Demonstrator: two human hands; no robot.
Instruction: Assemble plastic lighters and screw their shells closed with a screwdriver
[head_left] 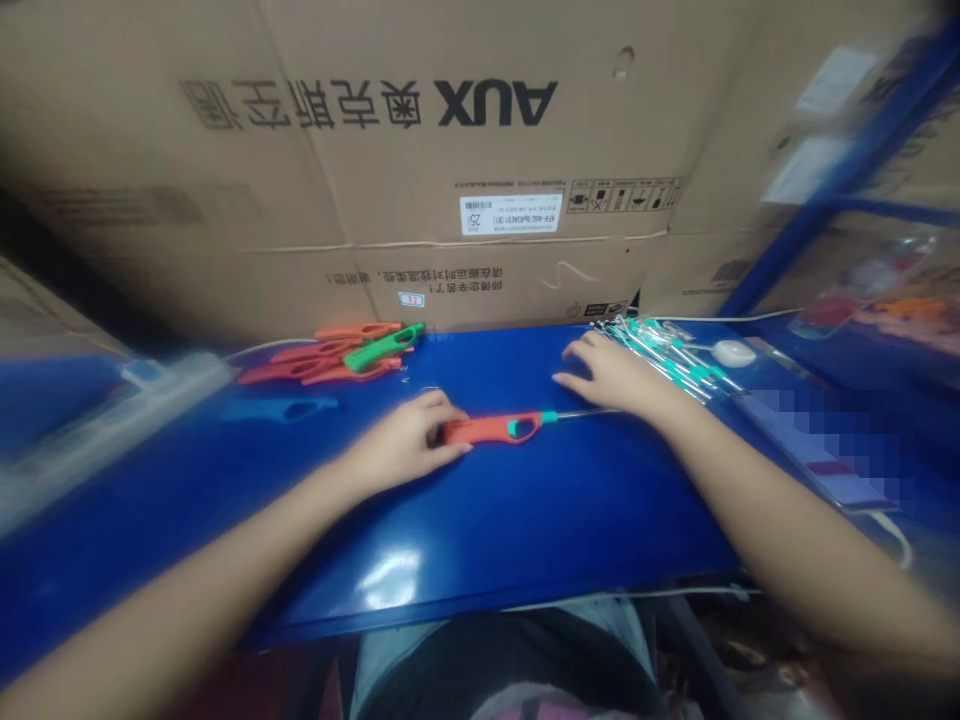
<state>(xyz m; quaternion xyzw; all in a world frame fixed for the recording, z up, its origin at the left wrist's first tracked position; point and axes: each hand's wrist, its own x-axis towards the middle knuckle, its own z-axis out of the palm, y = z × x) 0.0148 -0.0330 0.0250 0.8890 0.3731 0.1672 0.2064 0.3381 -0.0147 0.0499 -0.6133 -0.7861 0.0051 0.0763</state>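
Lap of the person (517, 650) is nearest cam, at the edge of the blue table (525, 530). L hand (409, 440) has thumb + fingers closed on the rear end of an orange-red lighter (487, 430), lying approx crosswise mid-table. Its teal collar (550, 417) and thin metal rod (585, 413) are in place at the front; rod runs toward/under R wrist, far tip hidden. R hand (615, 370) is wide, thumb apart from index, nothing visible in its grip, just beside a pile of metal rods w/ teal parts (682, 370); contact w/ pile: can't tell. Progress: 1 unit w/ handle + rod together; red/orange handles (292, 365), a green handle (382, 348) on top and a blue handle (262, 410) nearer cam show no rods, so prob. unfitted. Exact qty unclear b/c of overlap + blur. Other items: white rounded object (733, 353) touching or near rods, flat pixelated item (817, 450) R side, blurry white bar (112, 430) far L, AUX carton (360, 210) upside down as back wall. Obstacles: rods overlap in a tangle; R forearm crosses over the lighter's rod.
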